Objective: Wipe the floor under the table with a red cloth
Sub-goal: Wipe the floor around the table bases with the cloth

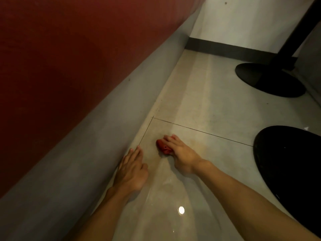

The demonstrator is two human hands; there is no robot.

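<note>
Down on the floor [199,94], close to its left edge where the tiles meet a grey plinth [86,153], we have both arms stretched forward. Our right grip [180,153] closes on the red cloth [162,146]. The fingers curve over the bunched wad and press it onto the glossy beige tile, so only its left part shows past them. The cloth sits just on the near side of a thin tile joint [199,130] that runs across the floor, a little way in from the plinth.

Our left grip [132,169] holds nothing. It lies flat, palm down, fingers straight and close together, right beside the foot of the plinth and apart from the cloth.

Above the plinth rises a dark red panel [60,58]. Toward the floor's right edge we see two round black bases: the nearer base [286,171] beside our right forearm, and the farther base [269,80] carrying a black post [298,32]. At the far edge a white wall [243,20] meets the floor along a dark skirting strip [225,49]. A small bright reflection [181,209] shines on the tile between our forearms.
</note>
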